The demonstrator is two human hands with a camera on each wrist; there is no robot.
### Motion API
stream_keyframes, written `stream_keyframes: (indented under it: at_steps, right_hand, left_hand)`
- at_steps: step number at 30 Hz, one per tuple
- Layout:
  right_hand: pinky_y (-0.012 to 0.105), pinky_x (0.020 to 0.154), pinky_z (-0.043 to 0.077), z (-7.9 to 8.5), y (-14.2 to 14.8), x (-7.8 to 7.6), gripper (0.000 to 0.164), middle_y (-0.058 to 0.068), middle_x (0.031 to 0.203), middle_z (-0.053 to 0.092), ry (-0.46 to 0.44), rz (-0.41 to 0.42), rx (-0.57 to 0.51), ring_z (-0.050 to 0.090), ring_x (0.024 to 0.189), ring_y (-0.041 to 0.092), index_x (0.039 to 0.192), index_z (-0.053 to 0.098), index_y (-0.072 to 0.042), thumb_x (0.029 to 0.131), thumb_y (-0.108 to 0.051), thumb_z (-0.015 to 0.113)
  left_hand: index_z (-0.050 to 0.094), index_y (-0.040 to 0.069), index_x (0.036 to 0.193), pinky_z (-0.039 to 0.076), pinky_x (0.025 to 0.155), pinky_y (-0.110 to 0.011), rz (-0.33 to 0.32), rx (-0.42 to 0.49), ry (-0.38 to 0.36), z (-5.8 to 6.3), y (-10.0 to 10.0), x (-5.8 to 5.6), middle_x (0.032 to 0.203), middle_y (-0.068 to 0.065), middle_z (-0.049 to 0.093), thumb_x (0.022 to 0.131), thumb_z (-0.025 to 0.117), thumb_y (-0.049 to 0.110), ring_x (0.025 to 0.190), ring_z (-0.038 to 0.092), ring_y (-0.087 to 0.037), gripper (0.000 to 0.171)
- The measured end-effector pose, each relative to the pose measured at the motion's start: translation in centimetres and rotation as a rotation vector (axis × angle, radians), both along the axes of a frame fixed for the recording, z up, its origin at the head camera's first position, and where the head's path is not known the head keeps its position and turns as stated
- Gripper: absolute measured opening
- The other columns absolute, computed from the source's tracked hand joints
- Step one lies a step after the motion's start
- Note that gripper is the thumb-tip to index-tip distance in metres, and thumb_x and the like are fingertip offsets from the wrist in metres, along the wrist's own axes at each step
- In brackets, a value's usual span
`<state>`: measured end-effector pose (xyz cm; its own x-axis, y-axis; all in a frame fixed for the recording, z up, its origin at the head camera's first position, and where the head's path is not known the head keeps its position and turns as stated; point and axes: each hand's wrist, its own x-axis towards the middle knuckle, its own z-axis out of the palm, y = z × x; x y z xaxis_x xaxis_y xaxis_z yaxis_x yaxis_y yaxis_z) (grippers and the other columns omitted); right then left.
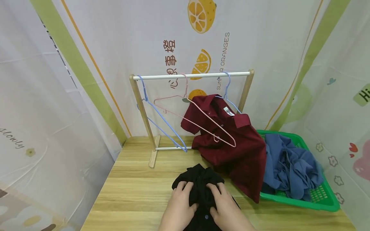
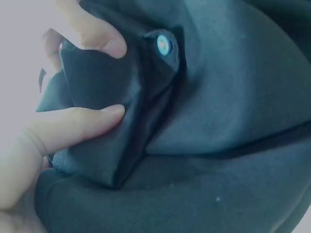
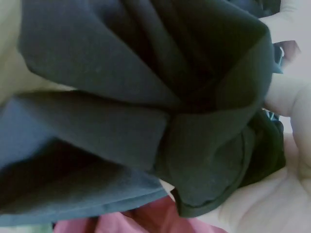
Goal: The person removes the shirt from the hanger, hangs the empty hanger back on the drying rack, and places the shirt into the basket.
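Note:
Bunched black cloth with buttons, apparently a shirt (image 1: 201, 189), lies over the wooden table at the near edge of the head view. My left hand (image 1: 180, 205) grips its left side, fingers over the top and thumb toward the middle. On the other side my right hand (image 1: 226, 207) holds a fold the same way. The left wrist view has the thumb and a finger pinching the black shirt (image 2: 218, 102) beside a small shiny button (image 2: 164, 44). Folds of the shirt (image 3: 121, 126) hide much of the right hand in the right wrist view.
Behind stands a rack (image 1: 170, 77) with a blue hanger (image 1: 166, 120) at left and a pink hanger (image 1: 211, 115) mid-bar. A dark red shirt (image 1: 231, 150) hangs on another blue hanger (image 1: 226, 86). At right, a green basket (image 1: 326, 195) contains blue clothing (image 1: 292, 166).

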<state>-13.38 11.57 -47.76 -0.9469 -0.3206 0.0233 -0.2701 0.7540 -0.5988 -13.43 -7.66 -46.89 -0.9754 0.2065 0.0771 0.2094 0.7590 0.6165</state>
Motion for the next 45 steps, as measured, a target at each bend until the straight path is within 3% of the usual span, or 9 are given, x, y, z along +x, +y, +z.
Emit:
stream_keyframes:
  at_steps: [8,17,22,24,27,34,38,41,45]
  right_hand:
    - [0.053,0.097,0.058,2.3,1.1,1.5,0.065,0.011,0.139,0.054,0.172,-0.044,0.016,0.059,0.126,0.031,0.144,0.058,-0.013,0.085,0.000,0.081]
    - [0.049,0.084,0.063,5.8,4.1,3.0,0.076,0.016,0.132,0.058,0.704,-0.034,0.096,0.061,0.116,0.031,0.139,0.060,-0.007,0.069,0.000,0.091]
    - [0.058,0.076,0.062,8.4,6.1,3.3,0.045,0.027,0.130,0.057,0.884,-0.037,0.061,0.061,0.112,0.041,0.137,0.059,0.001,0.112,-0.035,0.052]
    - [0.061,0.075,0.061,9.4,6.7,3.3,0.064,0.030,0.128,0.057,0.943,-0.061,0.053,0.061,0.112,0.045,0.135,0.061,0.003,0.115,-0.047,0.027]
    - [0.065,0.073,0.059,10.6,7.6,3.2,0.064,0.036,0.125,0.057,1.020,-0.107,0.041,0.061,0.112,0.051,0.131,0.062,0.006,0.115,-0.048,0.031]
    - [0.004,0.112,0.029,12.9,10.7,2.7,0.067,0.044,0.122,0.054,1.109,-0.215,-0.028,0.056,0.107,0.056,0.128,0.060,0.013,0.113,-0.050,0.041]
    - [0.048,0.102,0.056,13.9,12.6,2.5,0.071,0.046,0.126,0.051,1.115,-0.321,-0.002,0.054,0.105,0.059,0.133,0.058,0.012,0.111,-0.052,0.039]
    - [0.076,0.083,0.050,14.7,14.1,1.8,0.058,0.046,0.128,0.053,1.169,-0.413,0.003,0.055,0.101,0.062,0.133,0.060,0.011,0.110,-0.041,0.047]
    - [0.079,0.097,0.048,15.7,16.4,0.8,0.040,0.047,0.129,0.055,1.185,-0.518,0.069,0.054,0.107,0.065,0.135,0.060,0.009,0.101,-0.013,0.059]
  left_hand:
    - [0.066,0.009,0.133,0.061,0.091,-0.050,0.018,-0.077,0.186,3.0,1.4,1.7,0.140,-0.017,0.060,0.082,0.089,0.008,0.113,0.063,-0.034,0.056]
    - [0.069,0.012,0.124,0.064,0.086,-0.039,-0.022,-0.088,0.607,6.1,4.1,2.3,0.135,-0.016,0.064,0.078,0.091,0.006,0.111,0.064,-0.029,0.051]
    - [0.070,0.012,0.123,0.064,0.089,-0.038,-0.079,-0.021,0.785,8.6,6.1,1.5,0.134,-0.016,0.065,0.076,0.093,0.005,0.110,0.065,-0.030,0.052]
    - [0.069,0.012,0.123,0.063,0.090,-0.036,-0.097,-0.008,0.845,9.7,6.9,1.0,0.133,-0.016,0.065,0.077,0.092,0.005,0.108,0.065,-0.030,0.051]
    - [0.069,0.012,0.123,0.062,0.092,-0.034,-0.119,-0.008,0.928,11.2,8.5,0.3,0.133,-0.016,0.065,0.079,0.089,0.006,0.108,0.064,-0.029,0.048]
    - [0.070,0.012,0.122,0.058,0.100,-0.031,-0.179,-0.004,1.067,14.0,12.7,-1.6,0.133,-0.016,0.064,0.085,0.084,0.014,0.112,0.062,-0.028,0.039]
    - [0.071,0.013,0.124,0.056,0.102,-0.030,-0.200,0.002,1.081,15.2,14.9,-2.5,0.136,-0.016,0.064,0.087,0.081,0.015,0.115,0.063,-0.027,0.038]
    - [0.071,0.014,0.128,0.054,0.106,-0.030,-0.238,0.025,1.060,16.4,16.5,-3.6,0.139,-0.016,0.064,0.091,0.078,0.016,0.120,0.065,-0.027,0.038]
    - [0.068,0.015,0.136,0.055,0.105,-0.027,-0.291,0.072,0.938,17.5,19.1,-5.3,0.146,-0.015,0.060,0.096,0.075,0.020,0.124,0.065,-0.027,0.041]
